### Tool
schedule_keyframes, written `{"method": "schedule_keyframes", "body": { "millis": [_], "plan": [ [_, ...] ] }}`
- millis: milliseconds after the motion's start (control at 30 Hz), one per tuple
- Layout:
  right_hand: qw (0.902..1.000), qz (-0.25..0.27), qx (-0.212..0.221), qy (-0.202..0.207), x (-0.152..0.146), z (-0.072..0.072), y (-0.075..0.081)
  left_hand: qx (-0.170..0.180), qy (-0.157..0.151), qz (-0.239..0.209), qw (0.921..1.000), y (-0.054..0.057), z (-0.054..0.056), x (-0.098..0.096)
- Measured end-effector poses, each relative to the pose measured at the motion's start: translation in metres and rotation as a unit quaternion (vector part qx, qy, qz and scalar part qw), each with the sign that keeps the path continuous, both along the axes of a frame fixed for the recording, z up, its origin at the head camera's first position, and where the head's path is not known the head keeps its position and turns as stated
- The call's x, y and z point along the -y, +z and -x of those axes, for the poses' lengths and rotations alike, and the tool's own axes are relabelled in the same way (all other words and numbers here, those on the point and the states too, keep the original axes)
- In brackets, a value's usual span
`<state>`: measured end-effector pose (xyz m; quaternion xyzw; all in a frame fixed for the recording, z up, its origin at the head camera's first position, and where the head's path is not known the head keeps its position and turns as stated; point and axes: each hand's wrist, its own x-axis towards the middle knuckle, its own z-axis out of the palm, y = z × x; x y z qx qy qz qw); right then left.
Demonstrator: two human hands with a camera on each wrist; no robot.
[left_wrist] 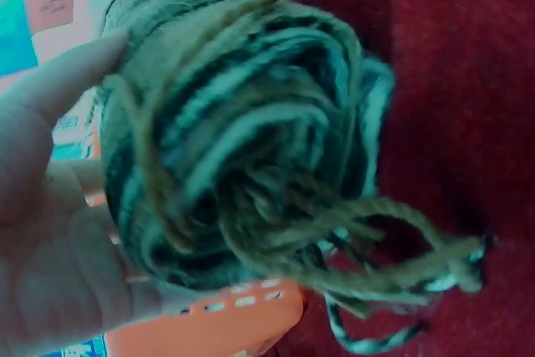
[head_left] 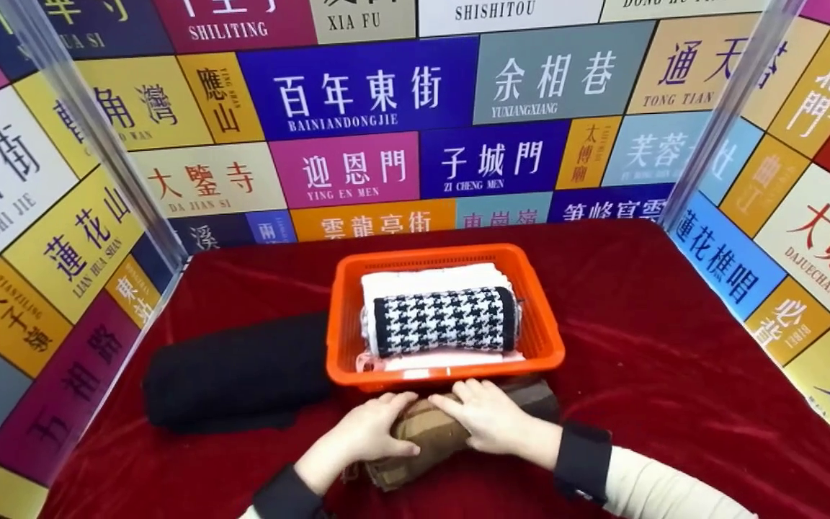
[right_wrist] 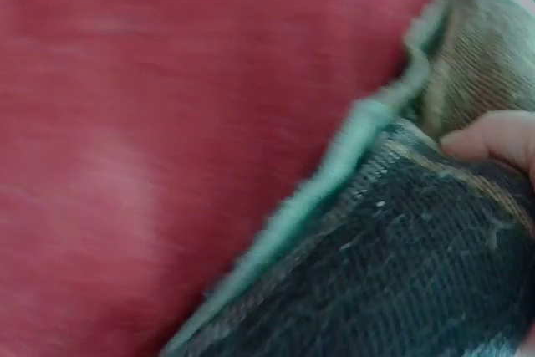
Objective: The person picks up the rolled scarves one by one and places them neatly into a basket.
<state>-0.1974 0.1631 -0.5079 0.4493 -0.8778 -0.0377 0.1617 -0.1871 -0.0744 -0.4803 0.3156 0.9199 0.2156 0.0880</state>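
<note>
A brown, striped scarf (head_left: pixel 426 436), rolled into a bundle, lies on the red cloth in front of the orange basket (head_left: pixel 555 342). My left hand (head_left: pixel 363 432) grips the bundle's left end, thumb on the near side and fingers over the far side. Farther right along it, my right hand (head_left: pixel 496 419) holds the roll from above. In the left wrist view, the spiral end of the scarf (left_wrist: pixel 259 123) shows, with loose twisted fringe hanging out. The right wrist view shows a dark part of the scarf (right_wrist: pixel 393 265) with a pale edge, and my right thumb (right_wrist: pixel 493 135) against it.
Inside the basket, a black-and-white houndstooth roll (head_left: pixel 444 321) rests on white folded cloth (head_left: pixel 433 277) and pink cloth (head_left: pixel 458 359). A large black fabric roll (head_left: pixel 235 375) lies left of the basket. Sign-printed panels (head_left: pixel 357 86) enclose the red-covered table (head_left: pixel 631 432) at back and sides.
</note>
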Motion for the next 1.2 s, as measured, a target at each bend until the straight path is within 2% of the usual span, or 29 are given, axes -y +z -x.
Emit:
{"method": "schedule_keyframes", "body": {
  "millis": [67,100,167,233,333,400,433,500,600,667,800,867,933,1033,1133,1200],
  "plan": [
    [0.9998,-0.004,0.011,0.015,-0.005,0.001,-0.004,-0.026,0.0,0.036,0.999,-0.004,0.0,-0.005],
    [0.9991,-0.007,0.037,0.02,-0.008,0.001,-0.003,-0.033,0.0,0.053,0.9981,-0.006,0.001,-0.008],
    [0.9929,-0.011,0.117,0.02,-0.017,0.005,0.003,-0.034,0.003,0.078,0.9964,-0.011,0.002,-0.012],
    [0.9771,-0.012,0.213,0.0,-0.029,0.01,0.012,-0.029,0.007,0.093,0.9952,-0.015,0.002,-0.015],
    [0.9423,-0.018,0.331,-0.044,-0.051,0.019,0.022,-0.038,0.007,0.097,0.9946,-0.021,0.004,-0.018],
    [0.9236,-0.02,0.376,-0.071,-0.063,0.024,0.023,-0.056,0.005,0.095,0.9939,-0.023,0.005,-0.02],
    [0.9184,-0.015,0.388,-0.078,-0.068,0.025,0.022,-0.066,0.002,0.095,0.9933,-0.023,0.006,-0.02],
    [0.9154,-0.001,0.395,-0.078,-0.075,0.027,0.02,-0.08,-0.003,0.096,0.9921,-0.022,0.007,-0.02],
    [0.9232,0.024,0.378,-0.064,-0.079,0.024,0.019,-0.099,-0.015,0.105,0.9895,-0.017,0.008,-0.018],
    [0.9239,0.033,0.376,-0.06,-0.08,0.022,0.021,-0.113,-0.024,0.113,0.9869,-0.013,0.009,-0.017],
    [0.9159,0.035,0.389,-0.091,-0.078,0.019,0.024,-0.15,-0.035,0.13,0.9794,-0.009,0.012,-0.014],
    [0.92,0.022,0.377,-0.107,-0.076,0.018,0.021,-0.153,-0.036,0.136,0.9782,-0.01,0.014,-0.014],
    [0.9263,0.005,0.358,-0.119,-0.073,0.017,0.018,-0.133,-0.033,0.139,0.9807,-0.013,0.015,-0.014],
    [0.9351,-0.014,0.332,-0.124,-0.071,0.016,0.012,-0.064,-0.007,0.156,0.9857,-0.017,0.019,-0.013],
    [0.9354,-0.01,0.332,-0.122,-0.07,0.016,0.008,-0.002,0.028,0.177,0.9838,-0.021,0.024,-0.011],
    [0.9327,-0.001,0.34,-0.119,-0.069,0.016,0.005,0.017,0.041,0.188,0.9811,-0.023,0.025,-0.01]
  ]
}}
